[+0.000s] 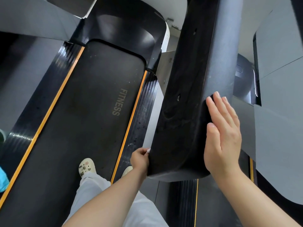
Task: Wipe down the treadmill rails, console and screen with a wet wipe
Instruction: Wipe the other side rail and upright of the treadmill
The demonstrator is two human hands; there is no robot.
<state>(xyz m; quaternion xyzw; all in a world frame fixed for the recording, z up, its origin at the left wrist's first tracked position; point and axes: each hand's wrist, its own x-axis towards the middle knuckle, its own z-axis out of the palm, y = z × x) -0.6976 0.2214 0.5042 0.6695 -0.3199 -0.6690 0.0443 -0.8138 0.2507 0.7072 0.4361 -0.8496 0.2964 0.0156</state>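
Right hand (223,136) lies flat, fingers straight, on the outer side of the black rail (185,99). Left hand (140,158) under the rail's near inner edge pinches a small white wipe (148,151).

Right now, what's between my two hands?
In the head view, the black handrail end lies between them: left hand at its inner lower edge, right hand flat against its outer side.

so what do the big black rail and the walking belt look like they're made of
The rail looks like moulded black plastic or foam-skinned padding: matte, rounded edges, scuffed and dusty. The belt looks like matte black rubber, faintly textured, with printed lettering and pale specks. Neither can be told for certain.
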